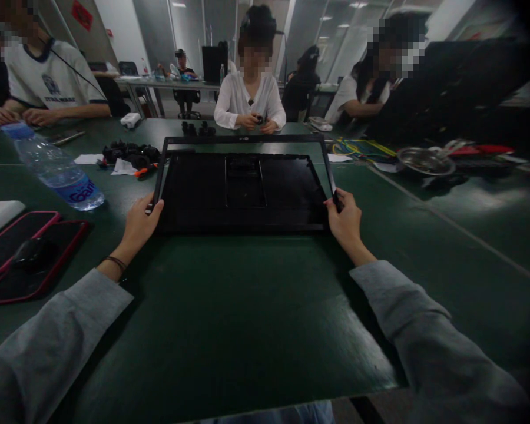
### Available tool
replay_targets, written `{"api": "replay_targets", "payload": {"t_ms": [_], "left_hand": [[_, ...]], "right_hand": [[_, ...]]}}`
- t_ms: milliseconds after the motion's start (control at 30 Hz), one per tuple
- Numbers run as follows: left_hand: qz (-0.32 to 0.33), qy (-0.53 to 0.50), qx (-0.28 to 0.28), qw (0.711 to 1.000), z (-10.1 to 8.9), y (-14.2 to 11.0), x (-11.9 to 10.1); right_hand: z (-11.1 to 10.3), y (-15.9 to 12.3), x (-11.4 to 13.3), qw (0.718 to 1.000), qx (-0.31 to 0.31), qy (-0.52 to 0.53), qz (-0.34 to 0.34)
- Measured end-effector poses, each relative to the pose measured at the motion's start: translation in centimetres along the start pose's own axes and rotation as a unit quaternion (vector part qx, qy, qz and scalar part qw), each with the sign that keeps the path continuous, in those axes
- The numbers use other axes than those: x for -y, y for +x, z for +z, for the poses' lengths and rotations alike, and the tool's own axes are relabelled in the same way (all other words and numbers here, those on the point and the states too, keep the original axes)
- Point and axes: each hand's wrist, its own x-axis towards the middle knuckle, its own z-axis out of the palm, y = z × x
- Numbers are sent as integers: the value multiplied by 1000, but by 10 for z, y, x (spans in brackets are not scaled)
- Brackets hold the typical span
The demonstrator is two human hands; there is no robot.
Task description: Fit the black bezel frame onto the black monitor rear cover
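Note:
A thin black monitor bezel [247, 139] is held up, tilted, between my two hands. Its left side is pinched by my left hand [142, 221], thumb on the near face. My right hand [344, 215] grips the opposite side the same way. Through the bezel's opening I see a black monitor back cover [194, 185] on the green table, with a recessed rectangle at its middle. The lower edges of the bezel and cover overlap, and I cannot tell whether they touch.
Left stand a water bottle [77, 182] and two phones [53, 274], a dark rounded object [33, 253] on the nearer one. Black parts [132, 154] lie behind my left hand. A metal bowl [424, 160] and cables [362, 148] lie right. A person [249, 97] sits opposite.

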Motion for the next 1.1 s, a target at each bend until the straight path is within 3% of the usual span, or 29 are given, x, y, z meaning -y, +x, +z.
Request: {"api": "replay_targets", "payload": {"t_ms": [333,1100], "left_hand": [[-6,3,6,1000,-5,-3,-11],[-3,1,15,1000,-3,-1,-6]], "right_hand": [[0,0,1,1000,9,12,14],[0,0,1,1000,2,4,12]]}}
